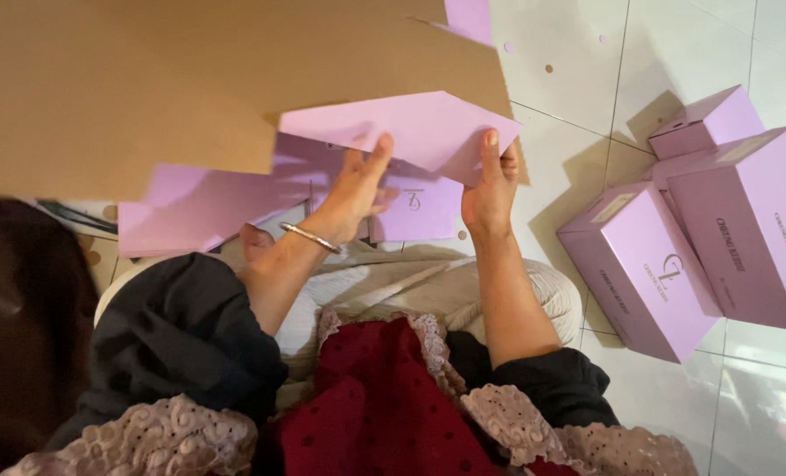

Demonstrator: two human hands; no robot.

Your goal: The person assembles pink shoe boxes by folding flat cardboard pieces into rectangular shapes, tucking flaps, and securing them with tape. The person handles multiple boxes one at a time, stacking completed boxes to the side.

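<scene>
Both hands hold one flat lilac card sheet [411, 128] by its near edge: the right hand [490, 196] pinches the right corner, thumb on the upper face and fingers tucked beneath, while the left hand [358, 189] has its fingers spread against the underside, nearer the middle, a metal bangle [309, 236] on its wrist. The sheet hangs in the air above the person's lap, tilted, its far edge overlapping a big brown cardboard sheet [146, 79].

Just under the grip lie more lilac sheets [199, 207], flat on the tiled floor [569, 79]. Well to the right of the grip stand three made-up lilac boxes [648, 273], touching one another.

The held sheet looks light and thin, stiff enough to keep its plane yet likely to bend or crease if squeezed mid-panel; edges and corners, as now, seem the safest places to take it.
</scene>
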